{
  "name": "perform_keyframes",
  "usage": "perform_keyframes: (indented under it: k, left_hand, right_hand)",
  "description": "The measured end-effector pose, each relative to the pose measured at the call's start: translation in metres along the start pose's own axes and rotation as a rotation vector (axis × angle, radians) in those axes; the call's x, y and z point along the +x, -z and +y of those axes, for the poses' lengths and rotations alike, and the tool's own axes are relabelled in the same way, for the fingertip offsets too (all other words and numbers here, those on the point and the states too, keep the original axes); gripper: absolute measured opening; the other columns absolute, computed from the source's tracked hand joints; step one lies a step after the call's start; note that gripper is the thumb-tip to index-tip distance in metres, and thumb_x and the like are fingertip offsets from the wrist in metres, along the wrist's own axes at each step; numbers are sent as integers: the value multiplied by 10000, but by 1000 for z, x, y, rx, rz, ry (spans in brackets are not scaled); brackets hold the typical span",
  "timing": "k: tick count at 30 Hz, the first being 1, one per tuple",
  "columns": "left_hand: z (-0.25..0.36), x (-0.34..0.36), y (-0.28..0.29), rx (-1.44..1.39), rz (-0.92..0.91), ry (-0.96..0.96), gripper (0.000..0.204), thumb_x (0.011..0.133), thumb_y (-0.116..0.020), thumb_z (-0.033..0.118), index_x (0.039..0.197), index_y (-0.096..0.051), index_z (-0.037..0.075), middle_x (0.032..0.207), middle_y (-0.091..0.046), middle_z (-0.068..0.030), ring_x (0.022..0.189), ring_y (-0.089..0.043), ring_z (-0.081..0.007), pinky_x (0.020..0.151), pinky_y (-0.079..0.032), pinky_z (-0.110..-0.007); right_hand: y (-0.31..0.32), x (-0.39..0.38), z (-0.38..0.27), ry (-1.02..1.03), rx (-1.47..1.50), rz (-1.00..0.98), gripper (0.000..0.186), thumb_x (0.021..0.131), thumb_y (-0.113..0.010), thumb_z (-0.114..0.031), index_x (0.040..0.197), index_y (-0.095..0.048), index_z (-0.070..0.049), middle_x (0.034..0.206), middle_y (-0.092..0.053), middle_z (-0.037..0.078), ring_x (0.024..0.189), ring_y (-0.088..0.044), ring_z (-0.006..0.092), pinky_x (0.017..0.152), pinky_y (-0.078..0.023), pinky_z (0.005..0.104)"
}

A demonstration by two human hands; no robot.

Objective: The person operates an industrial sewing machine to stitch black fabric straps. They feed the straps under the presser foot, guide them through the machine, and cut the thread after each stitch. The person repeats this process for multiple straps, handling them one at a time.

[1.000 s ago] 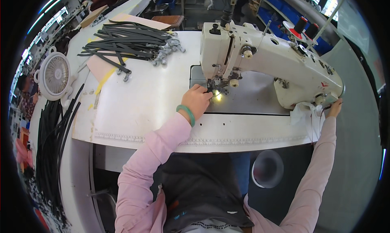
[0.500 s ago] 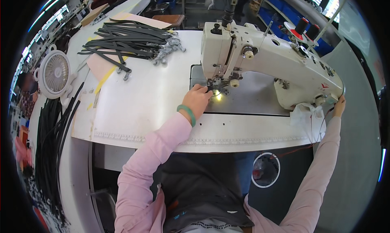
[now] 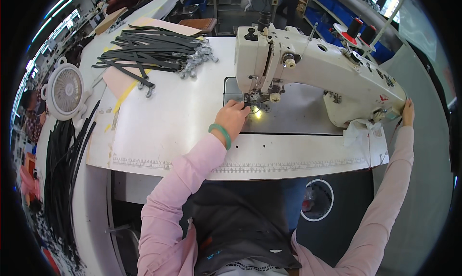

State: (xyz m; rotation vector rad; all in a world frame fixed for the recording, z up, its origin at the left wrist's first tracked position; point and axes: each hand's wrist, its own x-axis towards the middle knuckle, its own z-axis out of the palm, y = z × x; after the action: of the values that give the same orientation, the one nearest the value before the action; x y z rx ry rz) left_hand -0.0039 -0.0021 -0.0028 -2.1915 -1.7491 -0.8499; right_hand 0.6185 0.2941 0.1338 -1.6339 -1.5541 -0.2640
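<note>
A cream industrial sewing machine (image 3: 313,59) stands on the white table, its small lamp lit beside the needle. My left hand (image 3: 232,118), with a green bangle at the wrist, is closed at the presser foot. Its fingertips pinch a short black strap end (image 3: 247,104) there; most of the piece is hidden by the fingers and the machine. At the machine's far right end, my right hand (image 3: 408,113) is closed around the edge of the handwheel, which is mostly hidden behind the machine's body.
Black straps with metal hardware (image 3: 154,50) lie piled at the back left. A white fan (image 3: 65,91) and long hanging black strips (image 3: 60,180) are at the left. Thread cones (image 3: 354,27) stand behind the machine, a white cloth (image 3: 358,131) by its base, a bin (image 3: 317,201) below.
My right hand has moved slightly upward along the machine's right end, its forearm shifting outward. The left hand stays at the presser foot. The view has shifted a little.
</note>
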Motion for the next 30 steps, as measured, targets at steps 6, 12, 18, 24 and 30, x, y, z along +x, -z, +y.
perform_keyframes:
  k: [6, 12, 18, 24, 30]
  left_hand:
    - [1, 2, 4, 14, -35, 13, 177, 718, -569, 60, 888, -614, 51, 932, -613, -85, 915, -544, -234, 797, -465, -312]
    - [1, 2, 3, 55, -58, 6, 154, 721, -572, 70, 868, -616, 56, 911, -614, -74, 907, -541, -225, 787, -467, -306]
    - [-1, -1, 6, 83, -75, 24, 105, 752, -564, 91, 842, -610, 61, 891, -610, -66, 914, -535, -227, 779, -472, -311]
    - [-3, 3, -4, 48, -11, -14, 119, 749, -565, 88, 856, -606, 55, 898, -608, -69, 918, -535, -230, 773, -476, -318]
    - [0, 0, 4, 118, -92, 30, 122, 730, -564, 75, 842, -605, 48, 880, -606, -73, 919, -538, -229, 772, -477, -313]
  right_hand:
    - [-23, -28, 14, -278, 271, -32, 480, 904, -404, -421, 1092, -529, 2, 894, -595, 101, 688, -558, 168, 574, -449, 276]
    - [-19, -33, 11, -284, 393, -22, 499, 907, -403, -421, 1157, -498, 0, 1016, -585, 120, 886, -560, 205, 766, -436, 301]
    - [-16, -34, -31, -124, 160, -48, 544, 917, -376, -417, 1224, -441, 27, 1159, -539, 183, 1075, -509, 296, 910, -373, 339]
    - [-19, -13, 32, -286, 277, -50, 521, 923, -370, -408, 1187, -474, 28, 1126, -555, 142, 1033, -524, 240, 886, -389, 317]
    - [-50, -72, -3, -420, 684, 5, 477, 924, -395, -388, 1164, -488, 14, 1146, -525, 125, 1017, -513, 202, 865, -397, 300]
